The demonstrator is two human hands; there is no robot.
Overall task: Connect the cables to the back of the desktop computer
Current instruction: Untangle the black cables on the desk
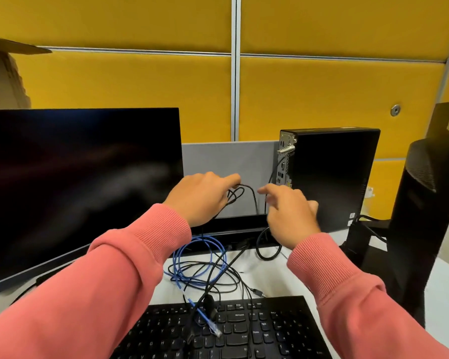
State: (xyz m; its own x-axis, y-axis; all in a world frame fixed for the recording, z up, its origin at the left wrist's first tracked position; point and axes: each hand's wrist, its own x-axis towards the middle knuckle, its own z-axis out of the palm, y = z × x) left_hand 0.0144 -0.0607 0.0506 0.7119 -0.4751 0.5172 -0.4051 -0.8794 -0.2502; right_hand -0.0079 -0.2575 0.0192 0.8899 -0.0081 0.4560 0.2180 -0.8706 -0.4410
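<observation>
At centre frame the left hand (205, 196) pinches a looped black cable (240, 193), fingers closed on it. The right hand (289, 212), fingers loosely spread, holds nothing visible beside the desktop computer (329, 174), which stands upright at right on the desk (272, 278). A blue cable (195, 257) coils below.

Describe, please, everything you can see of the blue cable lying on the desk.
The blue cable is thin, with a smooth, plastic-looking jacket. It lies in loose coils on the white desk, between the monitor and the keyboard, tangled with several black cables. One end runs forward onto the keyboard's top rows and ends in a clear connector, unplugged. Neither hand touches it; the left sleeve hides part of the coil.
</observation>
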